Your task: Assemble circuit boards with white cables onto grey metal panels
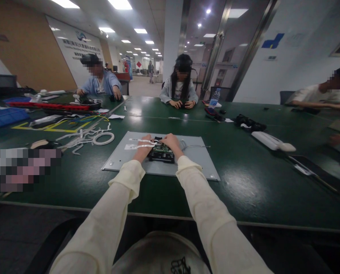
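On a grey metal plate [124, 152] lies a black device [162, 156] with an exposed green circuit board [162, 147]. White flat ribbon cables [142, 143] run from the board to the left, passing over my left hand. My left hand [144, 147] is closed along the device's left side, with its fingertips hidden. Over the board's upper right edge, my right hand [171, 141] has its fingers bent and pressed together; what lies in them is too small to make out. A thin grey cable [197, 146] extends right from behind my right hand.
Left on the green table [238, 152] lie a white cable ring [103, 139], loose white strips [81, 137] and a blue tray [5, 118]. To the right are a white long device [268, 140] and a bottle [214, 98]. Several people sit around the table.
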Available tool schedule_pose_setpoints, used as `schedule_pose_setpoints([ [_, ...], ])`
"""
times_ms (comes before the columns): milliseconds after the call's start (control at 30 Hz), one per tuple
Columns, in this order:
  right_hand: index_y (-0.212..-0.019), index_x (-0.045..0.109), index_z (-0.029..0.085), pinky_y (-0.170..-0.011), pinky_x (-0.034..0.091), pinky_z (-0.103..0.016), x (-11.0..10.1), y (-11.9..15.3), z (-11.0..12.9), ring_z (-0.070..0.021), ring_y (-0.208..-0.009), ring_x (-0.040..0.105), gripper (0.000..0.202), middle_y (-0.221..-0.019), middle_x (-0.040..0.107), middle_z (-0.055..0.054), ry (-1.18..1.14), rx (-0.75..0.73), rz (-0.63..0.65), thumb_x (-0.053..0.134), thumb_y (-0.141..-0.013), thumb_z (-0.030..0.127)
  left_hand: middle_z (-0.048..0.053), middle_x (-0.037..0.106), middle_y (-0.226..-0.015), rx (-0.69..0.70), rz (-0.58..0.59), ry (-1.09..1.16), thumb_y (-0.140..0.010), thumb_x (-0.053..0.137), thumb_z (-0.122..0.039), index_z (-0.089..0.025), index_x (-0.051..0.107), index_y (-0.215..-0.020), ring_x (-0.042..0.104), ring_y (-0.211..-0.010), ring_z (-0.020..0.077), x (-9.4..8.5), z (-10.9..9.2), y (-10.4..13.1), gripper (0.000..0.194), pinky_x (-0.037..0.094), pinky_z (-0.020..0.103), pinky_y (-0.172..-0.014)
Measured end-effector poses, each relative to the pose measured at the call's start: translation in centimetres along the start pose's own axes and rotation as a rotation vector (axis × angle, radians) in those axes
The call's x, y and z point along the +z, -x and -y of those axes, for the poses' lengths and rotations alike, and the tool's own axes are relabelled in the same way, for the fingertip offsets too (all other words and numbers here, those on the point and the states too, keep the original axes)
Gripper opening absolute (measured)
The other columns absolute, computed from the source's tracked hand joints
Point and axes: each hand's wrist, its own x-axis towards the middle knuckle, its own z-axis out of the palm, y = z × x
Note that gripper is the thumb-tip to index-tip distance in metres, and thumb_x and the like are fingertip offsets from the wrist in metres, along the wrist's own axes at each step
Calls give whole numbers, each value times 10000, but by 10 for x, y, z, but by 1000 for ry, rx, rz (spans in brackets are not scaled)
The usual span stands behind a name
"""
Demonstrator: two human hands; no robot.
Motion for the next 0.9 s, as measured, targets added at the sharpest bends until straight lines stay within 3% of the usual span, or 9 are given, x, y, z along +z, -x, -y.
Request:
schedule_pose_setpoints([
  [433,-800,714,257,-672,404,-197,-2,-4,-9,-124,-782,608,248,-841,688,-4,-26,-59,32,637,-682,462,61,559,-682,-54,7,7,-795,499,-350,-192,544,-762,552,-733,217,9,8,-5,168,331,278,-576],
  [900,-811,714,231,-604,390,-182,1,-6,-10,-128,-760,611,257,-811,685,-2,-79,-23,10,644,-657,423,121,586,-763,-50,-25,48,-829,440,-272,-173,555,-821,574,-795,271,-1,3,6,152,341,316,-622],
])
